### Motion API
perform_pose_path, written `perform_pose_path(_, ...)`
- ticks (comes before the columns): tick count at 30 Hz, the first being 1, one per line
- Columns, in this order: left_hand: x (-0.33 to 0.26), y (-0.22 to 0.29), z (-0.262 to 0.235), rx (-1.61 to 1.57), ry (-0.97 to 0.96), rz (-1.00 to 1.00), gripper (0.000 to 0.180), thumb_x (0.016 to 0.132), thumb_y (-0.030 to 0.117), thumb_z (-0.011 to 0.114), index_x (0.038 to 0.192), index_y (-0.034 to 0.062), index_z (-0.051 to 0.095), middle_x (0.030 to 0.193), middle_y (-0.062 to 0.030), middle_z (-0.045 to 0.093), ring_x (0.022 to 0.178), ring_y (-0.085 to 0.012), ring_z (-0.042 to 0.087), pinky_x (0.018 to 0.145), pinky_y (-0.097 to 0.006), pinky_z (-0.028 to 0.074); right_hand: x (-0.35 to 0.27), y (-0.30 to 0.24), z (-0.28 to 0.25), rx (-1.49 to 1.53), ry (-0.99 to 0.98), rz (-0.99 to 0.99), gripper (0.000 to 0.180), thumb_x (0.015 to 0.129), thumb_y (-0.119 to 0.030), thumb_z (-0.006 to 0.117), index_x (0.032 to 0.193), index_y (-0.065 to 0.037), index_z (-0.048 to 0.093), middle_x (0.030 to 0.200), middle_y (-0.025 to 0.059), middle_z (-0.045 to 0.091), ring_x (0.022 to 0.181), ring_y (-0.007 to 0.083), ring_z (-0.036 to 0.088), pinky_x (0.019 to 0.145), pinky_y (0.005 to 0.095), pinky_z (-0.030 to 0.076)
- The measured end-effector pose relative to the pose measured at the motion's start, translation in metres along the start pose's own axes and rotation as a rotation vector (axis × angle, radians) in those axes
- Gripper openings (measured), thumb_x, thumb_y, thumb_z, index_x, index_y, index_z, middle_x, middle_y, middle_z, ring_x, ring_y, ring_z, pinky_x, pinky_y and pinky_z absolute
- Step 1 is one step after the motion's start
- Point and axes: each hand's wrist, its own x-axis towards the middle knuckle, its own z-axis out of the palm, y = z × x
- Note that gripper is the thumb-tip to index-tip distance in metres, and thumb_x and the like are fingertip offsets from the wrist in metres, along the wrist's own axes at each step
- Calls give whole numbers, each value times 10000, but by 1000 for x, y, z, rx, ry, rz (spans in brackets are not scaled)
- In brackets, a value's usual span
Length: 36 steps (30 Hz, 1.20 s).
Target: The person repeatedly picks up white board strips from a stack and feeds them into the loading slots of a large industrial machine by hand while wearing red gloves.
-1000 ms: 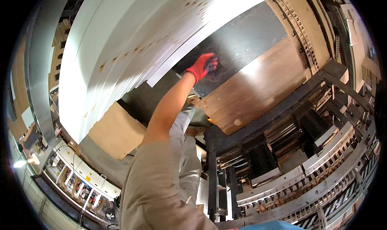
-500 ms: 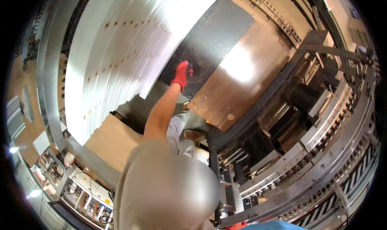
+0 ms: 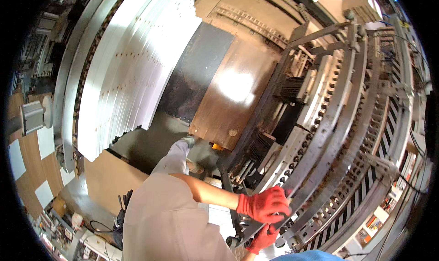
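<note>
My left hand (image 3: 265, 205), in a red work glove, reaches across my body to the right. Its fingers are closed over the near end of a grey metal rail (image 3: 315, 160), part of a long frame. Just below it, my right hand (image 3: 263, 239), also in a red glove, is closed on the same rail near its lower end. Its fingertips are partly hidden behind the rail. At the upper left lies a stack of long white panels (image 3: 123, 73) with stepped ends and brown spots, apart from both hands.
A black sheet (image 3: 196, 69) and a brown board (image 3: 228, 96) lie ahead of my feet. Rows of rollers (image 3: 315, 114) line the frame on the right, beside a black-and-white striped edge (image 3: 356, 201). A tan board (image 3: 109, 183) lies at the left, near my body.
My left hand has left the area beside the white panels and swung right and down onto the metal rail. My right hand has come further into view at the rail. The view has turned right.
</note>
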Motion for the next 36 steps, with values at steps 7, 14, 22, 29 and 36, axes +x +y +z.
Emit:
perform_pose_path(7,-5,44,54,695,-261,92,153,752,245,590,903,239,612,988,27,540,1070,-183,517,1011,-556,216,-1,16,-24,343,-128,-90,264,882,-152,636,1067,27,580,939,59,618,858,173,562,803,313,465)
perform_pose_path(14,-2,55,66,787,-504,78,125,764,186,570,846,210,660,883,-13,637,902,-222,594,887,-548,313,-16,28,-46,855,173,-49,113,896,-53,614,979,17,646,946,41,629,883,108,577,820,249,457)
perform_pose_path(22,3,80,81,1047,-722,131,167,808,331,617,825,190,704,807,-54,701,881,-262,613,948,-533,271,-124,59,-69,590,711,-31,189,795,-132,649,955,-42,605,923,110,624,873,269,629,793,353,500)
perform_pose_path(29,-13,77,87,1186,-747,119,273,849,388,542,875,180,717,851,-95,706,880,-297,637,956,-592,242,-255,169,-9,938,930,633,199,829,-173,657,965,-44,589,856,113,644,794,238,639,701,330,499)
perform_pose_path(36,-24,82,98,1206,-797,93,296,859,367,534,846,130,710,874,-91,719,833,-322,658,940,-666,208,-303,371,74,680,833,1397,653,756,-466,716,1208,-43,508,1151,223,619,1082,364,598,897,445,484)
